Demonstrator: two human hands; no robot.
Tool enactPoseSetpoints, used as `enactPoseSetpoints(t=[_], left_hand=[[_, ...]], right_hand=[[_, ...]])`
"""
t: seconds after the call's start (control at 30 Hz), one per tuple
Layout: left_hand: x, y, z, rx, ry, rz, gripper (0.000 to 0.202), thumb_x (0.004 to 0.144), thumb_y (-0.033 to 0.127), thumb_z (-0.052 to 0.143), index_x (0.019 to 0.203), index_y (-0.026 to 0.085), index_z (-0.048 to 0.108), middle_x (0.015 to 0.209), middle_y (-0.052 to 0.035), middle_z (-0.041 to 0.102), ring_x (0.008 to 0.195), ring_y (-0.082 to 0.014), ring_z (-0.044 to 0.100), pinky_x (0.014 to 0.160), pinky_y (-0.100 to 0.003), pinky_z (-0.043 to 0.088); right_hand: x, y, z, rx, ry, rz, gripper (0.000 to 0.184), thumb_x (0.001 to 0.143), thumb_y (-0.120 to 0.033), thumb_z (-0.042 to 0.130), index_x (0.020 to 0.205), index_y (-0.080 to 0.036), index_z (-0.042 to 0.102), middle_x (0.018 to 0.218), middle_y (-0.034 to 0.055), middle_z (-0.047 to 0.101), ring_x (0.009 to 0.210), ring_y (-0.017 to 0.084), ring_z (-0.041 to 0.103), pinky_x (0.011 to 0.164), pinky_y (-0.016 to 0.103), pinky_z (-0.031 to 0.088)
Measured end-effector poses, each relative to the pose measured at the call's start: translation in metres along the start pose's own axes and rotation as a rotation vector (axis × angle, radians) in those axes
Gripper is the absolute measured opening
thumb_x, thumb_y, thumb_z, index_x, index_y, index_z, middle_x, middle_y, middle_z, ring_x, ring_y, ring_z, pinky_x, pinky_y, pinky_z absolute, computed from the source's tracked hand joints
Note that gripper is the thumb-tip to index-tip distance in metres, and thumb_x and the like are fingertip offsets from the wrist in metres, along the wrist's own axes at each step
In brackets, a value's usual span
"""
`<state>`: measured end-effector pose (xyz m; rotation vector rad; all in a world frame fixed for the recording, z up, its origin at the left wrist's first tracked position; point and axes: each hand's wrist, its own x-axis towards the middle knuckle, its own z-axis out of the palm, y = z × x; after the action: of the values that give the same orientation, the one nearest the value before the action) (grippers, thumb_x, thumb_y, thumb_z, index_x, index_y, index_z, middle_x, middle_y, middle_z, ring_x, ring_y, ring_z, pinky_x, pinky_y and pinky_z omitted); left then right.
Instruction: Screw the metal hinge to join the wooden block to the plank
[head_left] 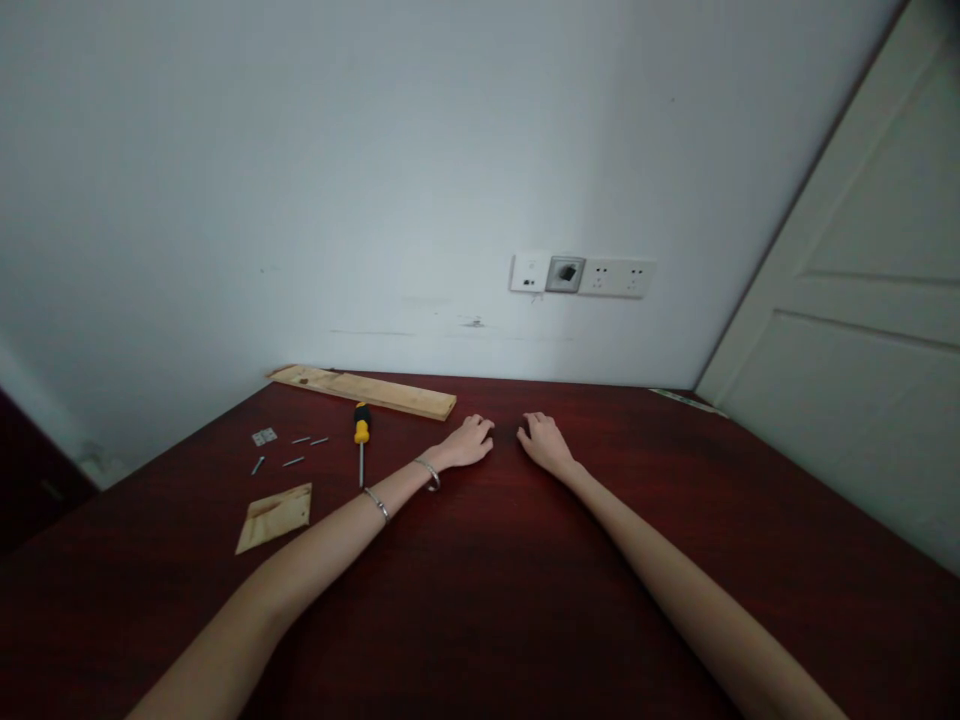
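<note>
My left hand point(469, 442) rests palm down on the dark red table point(480, 580), fingers loosely stretched and holding nothing. To its right, my right hand point(546, 443) lies the same way, also without anything in it. Nearest my left hand is a long wooden board point(367, 390) by the wall. A screwdriver point(361, 425) with a yellow and black handle lies left of that hand, its shaft toward me. Farther left are a small metal hinge point(264, 437) and several screws point(293, 461). A flat wooden piece point(276, 516) sits beside my left forearm.
Behind the table stands a white wall with a row of sockets point(583, 276). A white panelled door point(862, 300) rises at the right. Near the table's back right edge lies a thin pale strip point(688, 401).
</note>
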<state>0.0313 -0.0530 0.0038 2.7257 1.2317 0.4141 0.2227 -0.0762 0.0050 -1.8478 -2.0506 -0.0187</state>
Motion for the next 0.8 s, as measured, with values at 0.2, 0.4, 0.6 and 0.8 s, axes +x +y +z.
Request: enactPoseSetpoints(t=[0.2,0.4,0.6,0.8], left_hand=[[-0.004,0.002,0.009,0.047,0.038,-0.025,0.038,0.091,0.030,0.037,0.122,0.011,0.047,0.120,-0.0159,0.046,0.117,-0.0266,0.042,0.102,-0.038,0.034],[-0.006,-0.001,0.013,0.045,0.040,-0.042,0.041,0.092,0.032,0.036,0.124,0.008,0.046,0.125,-0.0178,0.043,0.123,-0.0288,0.036,0.104,-0.039,0.031],[-0.007,-0.008,0.013,-0.007,0.052,-0.010,0.040,0.092,0.032,0.037,0.124,0.009,0.047,0.126,-0.0166,0.044,0.121,-0.0269,0.039,0.104,-0.040,0.032],[-0.009,-0.009,0.020,-0.002,0.108,-0.031,0.040,0.092,0.031,0.038,0.124,0.009,0.048,0.131,-0.0174,0.042,0.127,-0.0274,0.035,0.105,-0.039,0.032]], right_hand=[[-0.003,0.001,0.010,-0.025,0.006,-0.044,0.043,0.091,-0.027,0.035,0.123,-0.004,0.054,0.130,0.0181,0.052,0.120,0.025,0.045,0.100,0.033,0.032],[-0.001,0.004,0.013,-0.037,0.012,-0.049,0.042,0.090,-0.026,0.035,0.119,-0.005,0.058,0.130,0.0179,0.053,0.122,0.025,0.046,0.101,0.033,0.033],[-0.001,0.005,0.014,-0.047,0.018,-0.059,0.042,0.091,-0.027,0.034,0.117,-0.006,0.059,0.129,0.0172,0.054,0.123,0.024,0.045,0.102,0.033,0.031],[-0.001,0.006,0.014,-0.043,0.020,-0.065,0.042,0.092,-0.027,0.033,0.115,-0.006,0.061,0.129,0.0171,0.054,0.123,0.024,0.046,0.103,0.034,0.031]])
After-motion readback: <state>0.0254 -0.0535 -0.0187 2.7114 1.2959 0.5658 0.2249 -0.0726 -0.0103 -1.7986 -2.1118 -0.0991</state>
